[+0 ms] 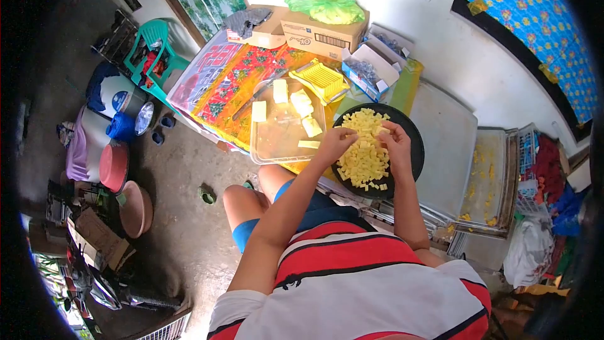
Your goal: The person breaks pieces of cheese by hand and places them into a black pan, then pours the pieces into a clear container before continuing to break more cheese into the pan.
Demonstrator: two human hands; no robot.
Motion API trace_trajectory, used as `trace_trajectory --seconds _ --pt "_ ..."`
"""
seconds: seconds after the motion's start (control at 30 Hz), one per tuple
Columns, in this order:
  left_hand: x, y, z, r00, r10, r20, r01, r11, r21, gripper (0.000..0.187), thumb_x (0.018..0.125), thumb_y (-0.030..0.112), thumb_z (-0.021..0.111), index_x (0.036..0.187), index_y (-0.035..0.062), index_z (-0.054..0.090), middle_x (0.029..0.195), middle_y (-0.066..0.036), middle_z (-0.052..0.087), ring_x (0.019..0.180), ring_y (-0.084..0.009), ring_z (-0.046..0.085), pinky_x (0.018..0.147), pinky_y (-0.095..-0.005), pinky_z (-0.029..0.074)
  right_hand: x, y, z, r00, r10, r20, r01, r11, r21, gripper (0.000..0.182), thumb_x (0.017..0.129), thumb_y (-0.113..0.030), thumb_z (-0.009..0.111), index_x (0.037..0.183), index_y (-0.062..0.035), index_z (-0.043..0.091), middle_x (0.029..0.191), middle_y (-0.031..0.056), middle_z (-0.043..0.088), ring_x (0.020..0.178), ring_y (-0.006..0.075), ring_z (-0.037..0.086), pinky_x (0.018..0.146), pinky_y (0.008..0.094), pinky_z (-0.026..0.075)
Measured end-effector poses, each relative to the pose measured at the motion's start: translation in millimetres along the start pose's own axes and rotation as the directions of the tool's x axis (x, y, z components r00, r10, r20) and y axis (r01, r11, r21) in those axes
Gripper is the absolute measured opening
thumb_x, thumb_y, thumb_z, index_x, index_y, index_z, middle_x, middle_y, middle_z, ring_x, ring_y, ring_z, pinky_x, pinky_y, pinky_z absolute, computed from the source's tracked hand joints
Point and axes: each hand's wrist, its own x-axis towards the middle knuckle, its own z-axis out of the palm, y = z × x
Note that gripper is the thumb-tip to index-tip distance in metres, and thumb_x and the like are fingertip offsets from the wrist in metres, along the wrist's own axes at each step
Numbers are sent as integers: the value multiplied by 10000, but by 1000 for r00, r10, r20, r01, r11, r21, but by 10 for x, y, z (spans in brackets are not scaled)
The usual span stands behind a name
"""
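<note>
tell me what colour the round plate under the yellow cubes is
Black round plate, seen in the head view.

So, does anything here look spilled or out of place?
Yes, a little. Yellow bits lie scattered on the metal tray to the right, away from the black plate where both hands, left hand and right hand, work the cube pile. They look like stray pieces.

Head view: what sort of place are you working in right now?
Likely an informal home food-prep spot, perhaps semi-outdoors. Both hands, left hand and right hand, work over a black pan of yellow cubes; bare concrete floor, plastic basins and cardboard boxes surround it.
</note>
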Motion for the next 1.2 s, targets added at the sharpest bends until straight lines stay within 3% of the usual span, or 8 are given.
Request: trace_trajectory --seconds 0.2,0.3,0.4,0.83,0.93,1.03,1.13,1.2 --pt "-252 -115 -204 984 -79 -157 62 992 -107 317 821 281 659 918 -21 667 735 -110 657 651 -166 589 619 -300 475 15 63 -209 965 -169 -198 96 938 -332 262 837 -99 605 1094 -47 612 974 52 635 873 151 585 796 284 464" --pt "-450 -185 -352 978 -149 -146 187 936 298 372 801 340 652 875 -25 659 753 -183 653 672 -275 620 644 -362 487 57 166 -407 873 -422 -247 201 770 -606 260 840 -98 582 1096 -64 614 1028 96 643 950 228 599 860 333 454" --pt "-632 -291 -314 951 -257 -173 304 881 362 419 788 388 631 855 -25 661 763 -225 638 717 -344 631 676 -408 489 76 192 -542 850 -447 -279 125 685 -718 255 839 -95 566 1087 -66 616 1071 126 635 998 295 597 887 373 450" --pt "-564 -245 -244 920 -389 53 309 801 513 379 741 342 597 824 -19 677 822 -240 653 808 -387 636 740 -441 498 340 527 -1013 902 -286 -324 11 764 -645 312 845 -136 580 1153 -82 586 974 114 643 850 226 609 780 335 477" --pt "-566 -412 -163 912 -410 20 367 837 406 398 739 348 615 855 -29 665 854 -245 656 807 -399 630 738 -440 500 330 563 -1040 901 -296 -318 22 763 -646 314 842 -131 570 1151 -85 585 947 125 641 833 237 605 767 340 476" --pt "-584 -683 -35 920 -391 1 387 909 154 309 742 277 634 736 -32 642 548 -95 549 506 -217 547 491 -358 425 238 533 -995 871 -356 -338 16 709 -705 312 839 -100 547 1149 -77 578 950 143 642 856 252 613 784 346 475" --pt "-642 -733 49 867 -450 213 493 837 -239 194 757 221 630 718 32 622 504 -7 444 426 -122 422 394 -300 323 128 496 -958 837 -404 -370 36 714 -699 312 841 -87 540 1150 -67 579 950 139 633 834 234 601 764 337 473" --pt "-809 -580 -17 932 -266 246 302 945 -123 162 772 190 620 671 76 567 484 10 402 358 -104 345 338 -285 242 47 438 -937 810 -446 -380 90 735 -672 319 840 -74 542 1156 -65 585 957 124 626 821 210 589 746 328 471"
